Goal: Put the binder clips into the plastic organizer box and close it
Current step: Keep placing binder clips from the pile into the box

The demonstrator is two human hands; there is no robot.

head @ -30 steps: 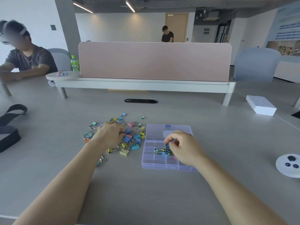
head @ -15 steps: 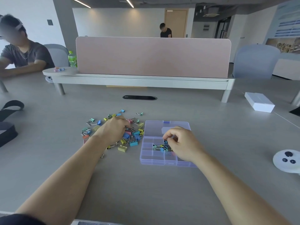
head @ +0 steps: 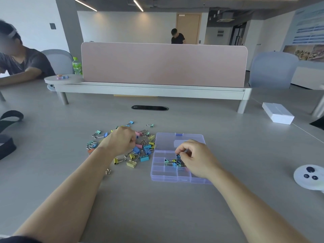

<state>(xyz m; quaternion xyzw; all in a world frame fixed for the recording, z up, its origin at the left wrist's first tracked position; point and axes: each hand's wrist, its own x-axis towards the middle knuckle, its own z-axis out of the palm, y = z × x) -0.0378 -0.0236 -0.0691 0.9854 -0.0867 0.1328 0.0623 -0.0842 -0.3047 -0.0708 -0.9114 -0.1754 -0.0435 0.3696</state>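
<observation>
**Clips half sorted, box lid open**

While loose binder clips (head: 140, 149) lie heaped on the grey counter (head: 157, 207), the left hand (head: 121, 142) curls closed among them. Just beside, the right hand (head: 196, 158) pinches its fingers together over the open organizer box (head: 163, 174), whose middle compartments hold several clips.

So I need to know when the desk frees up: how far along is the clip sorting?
Early. Done: a few binder clips sit in the middle compartments of the organizer box. In hand: the right hand is over those compartments with fingers pinched; the left hand is closed in the loose pile. Left: most clips remain on the table, and the lid lies open.
</observation>
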